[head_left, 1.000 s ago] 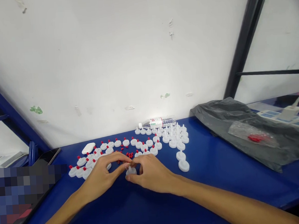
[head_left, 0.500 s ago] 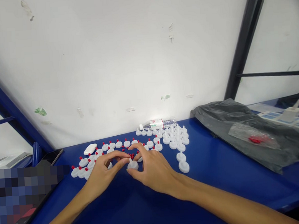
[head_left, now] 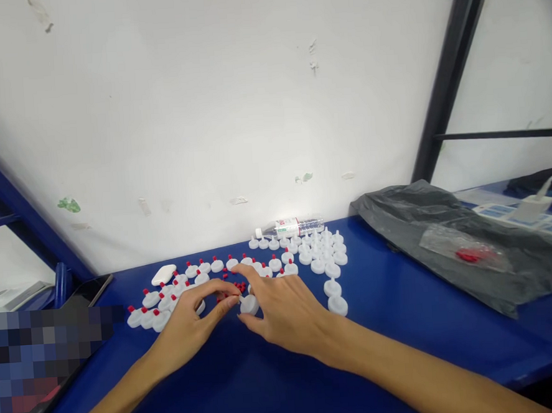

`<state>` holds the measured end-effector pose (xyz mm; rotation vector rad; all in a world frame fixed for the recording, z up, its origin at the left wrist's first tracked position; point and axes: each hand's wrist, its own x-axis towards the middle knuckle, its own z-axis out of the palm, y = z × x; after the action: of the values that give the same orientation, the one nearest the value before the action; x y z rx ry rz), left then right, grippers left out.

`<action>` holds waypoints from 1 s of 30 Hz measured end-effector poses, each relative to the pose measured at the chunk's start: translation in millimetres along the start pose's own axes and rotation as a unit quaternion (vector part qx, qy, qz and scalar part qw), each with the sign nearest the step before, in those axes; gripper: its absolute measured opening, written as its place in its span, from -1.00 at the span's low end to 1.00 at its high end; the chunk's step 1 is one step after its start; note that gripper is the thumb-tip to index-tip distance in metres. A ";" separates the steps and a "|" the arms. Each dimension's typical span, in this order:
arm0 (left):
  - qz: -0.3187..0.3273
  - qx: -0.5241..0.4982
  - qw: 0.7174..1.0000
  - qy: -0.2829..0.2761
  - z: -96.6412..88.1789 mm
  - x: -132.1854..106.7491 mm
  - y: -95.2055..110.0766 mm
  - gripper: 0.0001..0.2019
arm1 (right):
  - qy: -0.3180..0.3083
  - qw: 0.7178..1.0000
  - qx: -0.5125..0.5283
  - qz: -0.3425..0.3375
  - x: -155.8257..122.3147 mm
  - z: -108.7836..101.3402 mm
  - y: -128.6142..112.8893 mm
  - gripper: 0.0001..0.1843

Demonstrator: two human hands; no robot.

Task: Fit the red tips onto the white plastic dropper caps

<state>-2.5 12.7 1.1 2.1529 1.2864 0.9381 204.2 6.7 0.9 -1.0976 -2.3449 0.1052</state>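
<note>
My left hand is closed in a pinch at the tip of a white nozzle cap. A small red cap seems to sit between its thumb and index finger, mostly hidden by the fingertips. With curved fingers, my right hand holds the same nozzle cap by its round base, which tilts towards the left hand. Just behind the fingertips lies a pile of loose red caps. Several white nozzle caps with red tips stand to the left and behind the hands. Nozzle caps without red tips cluster to the right.
A clear plastic bottle lies along the wall. At the right, a grey plastic bag bears a clear pouch with red pieces. A white case and a dark tablet-like device are at the left on the blue table.
The nozzle cap has gone from upright to tilted, its tip towards my left hand. Both hands have stayed nearly in place. The whole view has shifted slightly.
</note>
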 end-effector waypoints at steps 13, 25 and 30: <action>0.043 0.061 0.997 -0.026 2.3 -4.3 -2.4 -0.84 | -0.020 0.998 -0.051 -0.035 -1.3 3.9 2.2 -0.43; -0.020 0.034 0.999 -0.014 -0.5 -1.9 -1.3 -0.65 | 0.047 0.997 0.000 -0.055 -0.7 -0.5 0.8 -0.55; -0.074 -0.073 0.994 -0.028 10.1 -6.5 -9.3 -0.55 | 0.047 0.993 0.054 -0.095 -0.7 1.1 1.9 -0.53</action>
<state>-2.4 10.8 -13.9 1.9307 1.2893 0.8771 205.4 7.6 -0.8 -0.8056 -2.3165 0.1061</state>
